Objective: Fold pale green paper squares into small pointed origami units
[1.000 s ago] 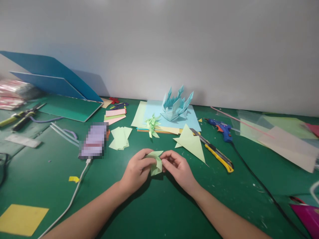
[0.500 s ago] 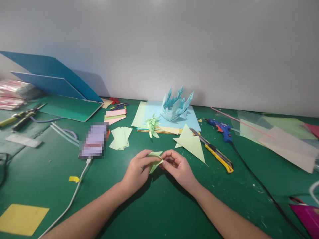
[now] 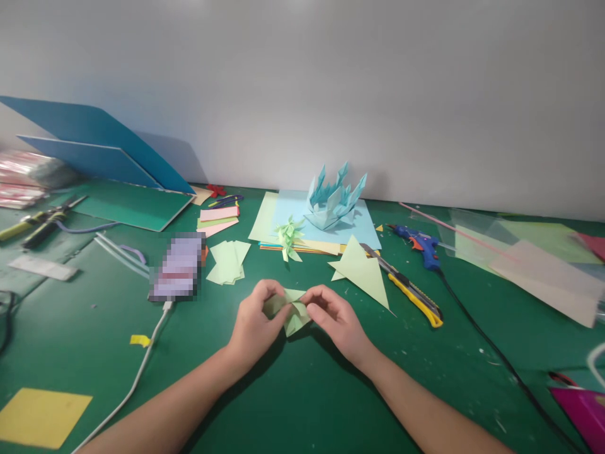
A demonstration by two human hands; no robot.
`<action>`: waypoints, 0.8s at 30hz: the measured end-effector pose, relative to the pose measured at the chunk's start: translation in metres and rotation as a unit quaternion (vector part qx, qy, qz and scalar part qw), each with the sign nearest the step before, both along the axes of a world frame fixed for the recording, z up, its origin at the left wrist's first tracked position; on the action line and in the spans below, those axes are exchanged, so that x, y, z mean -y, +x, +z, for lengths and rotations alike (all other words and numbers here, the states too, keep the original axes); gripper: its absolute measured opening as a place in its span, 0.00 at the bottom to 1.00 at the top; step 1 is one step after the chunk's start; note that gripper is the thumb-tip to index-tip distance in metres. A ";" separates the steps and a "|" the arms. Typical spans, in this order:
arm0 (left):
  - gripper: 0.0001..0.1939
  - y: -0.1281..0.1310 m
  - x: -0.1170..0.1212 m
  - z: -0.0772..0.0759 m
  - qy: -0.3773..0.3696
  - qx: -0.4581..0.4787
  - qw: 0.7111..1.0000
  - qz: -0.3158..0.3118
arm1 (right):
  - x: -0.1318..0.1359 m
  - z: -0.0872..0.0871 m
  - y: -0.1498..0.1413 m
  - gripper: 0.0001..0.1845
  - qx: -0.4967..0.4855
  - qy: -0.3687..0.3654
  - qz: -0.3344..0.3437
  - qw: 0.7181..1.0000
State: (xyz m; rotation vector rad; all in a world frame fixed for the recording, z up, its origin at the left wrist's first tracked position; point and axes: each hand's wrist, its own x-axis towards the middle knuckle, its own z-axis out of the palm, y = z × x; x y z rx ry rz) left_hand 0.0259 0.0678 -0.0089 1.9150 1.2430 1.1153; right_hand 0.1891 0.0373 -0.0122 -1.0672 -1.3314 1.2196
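Between my hands is a small piece of light green folded paper point(image 3: 297, 320), partly opened out, with creases and a lower point showing. My left hand point(image 3: 259, 320) pinches its left side, thumb in front. My right hand point(image 3: 336, 321) grips the right edge between thumb and fingers. Beyond them stands a small green paper figure point(image 3: 289, 236) with curled, pointed leaves. Behind it, a light blue origami piece with upright spikes point(image 3: 331, 205) rests on a stack of coloured paper sheets point(image 3: 265, 217). Loose green paper slips point(image 3: 229, 263) lie to the left, larger green paper triangles point(image 3: 362, 271) to the right.
To the right are a yellow utility knife point(image 3: 416, 299) and a blue glue gun point(image 3: 423, 246) with a black cord. On the left lie a blurred phone point(image 3: 178, 268) on a white cable, pliers point(image 3: 45, 224), a blue folded board point(image 3: 108, 164) and a yellow paper point(image 3: 45, 416).
The folded green paper has been turned and spread wider, so more of its creased face shows. My left thumb has shifted onto its front; my right hand has barely moved.
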 end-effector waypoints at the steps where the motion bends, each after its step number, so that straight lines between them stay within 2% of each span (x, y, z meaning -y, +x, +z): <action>1: 0.07 0.000 0.000 0.000 -0.018 0.019 1.000 0.010 | 0.001 0.000 -0.001 0.11 0.000 0.010 0.004 1.000; 6: 0.13 0.003 0.002 0.000 -0.045 0.090 0.995 0.016 | 0.005 -0.002 -0.007 0.18 0.053 0.061 -0.019 0.997; 11: 0.07 0.004 0.003 0.005 -0.005 0.027 0.999 -0.037 | 0.003 -0.005 -0.008 0.07 0.056 0.067 -0.066 0.994; 19: 0.02 0.004 0.001 0.009 0.025 0.005 0.996 -0.091 | 0.001 -0.003 -0.006 0.04 0.056 0.055 -0.084 0.993; 24: 0.05 0.003 0.001 0.006 0.030 0.006 0.992 -0.122 | 0.002 -0.005 -0.004 0.06 0.061 0.061 -0.095 0.992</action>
